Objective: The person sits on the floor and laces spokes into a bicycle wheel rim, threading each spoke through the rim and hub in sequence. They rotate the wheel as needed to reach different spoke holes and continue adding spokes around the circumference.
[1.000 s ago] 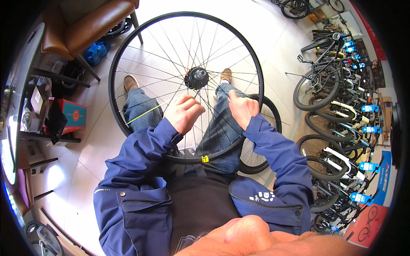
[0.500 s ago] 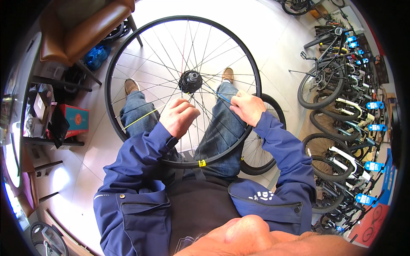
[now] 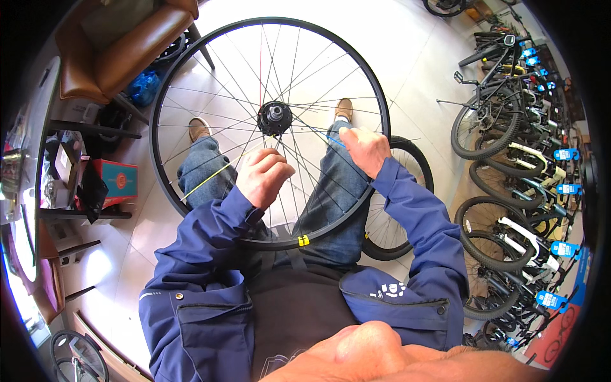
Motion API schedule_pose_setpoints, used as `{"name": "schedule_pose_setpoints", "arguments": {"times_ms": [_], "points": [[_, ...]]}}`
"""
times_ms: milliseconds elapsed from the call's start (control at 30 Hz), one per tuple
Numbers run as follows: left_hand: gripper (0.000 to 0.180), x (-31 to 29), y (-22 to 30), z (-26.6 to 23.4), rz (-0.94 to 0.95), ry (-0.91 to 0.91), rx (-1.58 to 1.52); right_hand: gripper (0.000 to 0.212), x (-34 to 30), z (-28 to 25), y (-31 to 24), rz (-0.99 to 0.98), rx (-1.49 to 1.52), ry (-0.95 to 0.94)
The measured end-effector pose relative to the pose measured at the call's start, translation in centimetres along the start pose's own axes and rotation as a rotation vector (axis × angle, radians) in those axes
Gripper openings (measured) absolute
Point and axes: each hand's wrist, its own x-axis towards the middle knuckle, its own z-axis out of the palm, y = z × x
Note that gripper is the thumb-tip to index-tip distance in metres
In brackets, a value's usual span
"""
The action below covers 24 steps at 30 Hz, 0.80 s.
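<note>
A black bicycle wheel without a tyre leans over my legs, with its rim [image 3: 267, 21], black hub [image 3: 275, 118] and thin spokes in view. Below the hub, my left hand [image 3: 264, 178] is closed around spokes, its fingertips hidden. A yellow spoke [image 3: 207, 181] runs from the rim up to that hand. On the hub's right, my right hand [image 3: 366, 150] grips spokes near the rim, with a blue spoke [image 3: 335, 141] at its thumb. One red spoke [image 3: 260, 63] rises from the hub toward the top of the rim.
A second wheel with a tyre [image 3: 428, 184] stands behind my right forearm. Several bicycles [image 3: 487, 124] line the right side. At left are a brown leather chair [image 3: 137, 48], a table and a red and teal box [image 3: 119, 181].
The hub and upper rim have shifted slightly left and upward in view. Both hands keep their grip, with my right hand a little farther left.
</note>
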Motion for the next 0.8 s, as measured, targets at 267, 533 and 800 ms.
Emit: {"name": "schedule_pose_setpoints", "arguments": {"times_ms": [267,533,800], "points": [[0.022,-0.6,0.0,0.2,-0.029,-0.031,0.009,0.015,4.1,-0.4,2.8,0.017,0.018,0.022],[0.025,-0.8,-0.4,-0.2,-0.033,-0.041,-0.011,0.013,3.5,0.0,2.4,0.0,-0.026,-0.051],[0.023,-0.6,0.0,-0.7,-0.022,-0.015,0.021,0.022,3.7,-0.9,2.5,0.092,0.164,0.305]]}}
